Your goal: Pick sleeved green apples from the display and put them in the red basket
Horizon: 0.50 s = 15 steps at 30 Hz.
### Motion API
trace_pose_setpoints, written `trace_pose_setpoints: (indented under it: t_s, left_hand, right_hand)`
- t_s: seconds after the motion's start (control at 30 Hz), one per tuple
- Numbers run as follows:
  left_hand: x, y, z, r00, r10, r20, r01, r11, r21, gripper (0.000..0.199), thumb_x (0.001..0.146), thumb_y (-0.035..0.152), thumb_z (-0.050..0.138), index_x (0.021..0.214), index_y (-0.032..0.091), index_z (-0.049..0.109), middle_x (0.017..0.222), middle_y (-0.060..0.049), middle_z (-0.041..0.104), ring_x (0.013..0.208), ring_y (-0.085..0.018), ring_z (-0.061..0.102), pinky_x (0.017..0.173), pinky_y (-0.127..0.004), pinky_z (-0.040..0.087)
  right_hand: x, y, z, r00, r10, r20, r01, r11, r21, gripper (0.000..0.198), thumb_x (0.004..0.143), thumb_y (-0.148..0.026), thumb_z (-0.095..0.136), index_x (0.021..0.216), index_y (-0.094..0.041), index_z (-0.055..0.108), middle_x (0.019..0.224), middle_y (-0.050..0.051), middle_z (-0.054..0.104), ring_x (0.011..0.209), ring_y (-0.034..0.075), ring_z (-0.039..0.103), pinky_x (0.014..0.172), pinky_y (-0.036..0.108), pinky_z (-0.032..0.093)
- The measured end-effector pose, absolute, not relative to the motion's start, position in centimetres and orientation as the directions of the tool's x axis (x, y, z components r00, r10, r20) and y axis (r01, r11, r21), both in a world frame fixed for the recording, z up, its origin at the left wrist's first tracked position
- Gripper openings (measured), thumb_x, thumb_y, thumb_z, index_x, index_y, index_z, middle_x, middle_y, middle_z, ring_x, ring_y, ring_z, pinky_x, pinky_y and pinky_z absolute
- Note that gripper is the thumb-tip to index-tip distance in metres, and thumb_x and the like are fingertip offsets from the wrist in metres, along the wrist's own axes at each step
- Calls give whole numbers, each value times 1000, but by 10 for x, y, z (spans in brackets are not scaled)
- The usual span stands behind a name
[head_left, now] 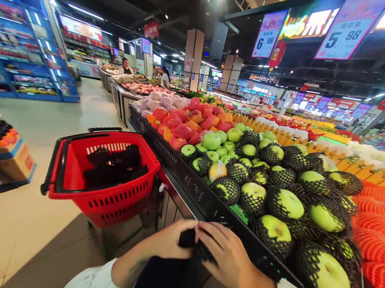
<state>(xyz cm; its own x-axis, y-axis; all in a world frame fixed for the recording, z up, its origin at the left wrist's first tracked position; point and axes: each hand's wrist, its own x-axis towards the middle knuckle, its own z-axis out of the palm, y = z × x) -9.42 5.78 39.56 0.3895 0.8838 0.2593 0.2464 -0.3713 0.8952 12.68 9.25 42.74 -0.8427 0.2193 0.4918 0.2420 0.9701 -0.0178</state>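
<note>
Both my hands meet at the lower middle, in front of the fruit stand. My left hand (pixel 171 240) is curled around a black foam fruit net (pixel 187 238). From the other side my right hand (pixel 229 253) closes over the same net, its fingers touching the left hand. Whether fruit is inside the net cannot be seen. Nearest to my hands, green apples (pixel 276 228) lie on the stand, many wrapped in black foam nets. A red shopping basket (pixel 110 202) stands to the left with a dark heap of black netted items inside.
The stand's black rim (pixel 188 185) runs diagonally past my hands. Beyond the apples lie fruits in red and orange nets (pixel 183 120); more red netting (pixel 380 237) is at right. Boxed bottles (pixel 2 151) stand on the left floor. Several people (pixel 165 78) are far back.
</note>
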Motion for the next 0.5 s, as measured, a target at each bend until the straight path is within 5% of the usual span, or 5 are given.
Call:
trace_pose_setpoints:
  t_s: [0.13,0.27,0.4,0.5]
  left_hand:
    - [-97,68,400,199,921,335,178,-370,912,35,76,33,73,102,22,53,98,-2,54,89,-18,53,79,-29,45]
    - [-103,71,393,151,942,299,115,-317,941,50,75,45,78,114,24,53,103,-4,55,91,-19,54,79,-29,46]
    - [-106,78,380,116,975,192,15,-194,981,50,72,49,81,104,21,57,94,-2,58,85,-18,56,79,-30,47]
    - [-104,85,375,99,978,184,13,-187,982,44,71,53,81,89,18,61,86,-2,58,83,-18,55,78,-30,46]
  right_hand:
    - [121,101,430,-603,460,652,322,888,-329,59,74,-3,49,131,-18,54,123,11,62,114,24,60,98,40,53]
    - [119,105,432,-504,607,615,369,795,-482,50,65,-3,52,112,-19,58,105,7,63,98,25,61,86,41,55]
    - [117,100,436,-496,649,576,359,758,-545,33,63,-4,61,90,-20,52,88,3,58,85,24,56,73,36,49]
    - [115,95,443,-546,569,615,206,803,-560,35,67,-10,73,89,-21,48,93,3,58,89,23,54,78,36,46]
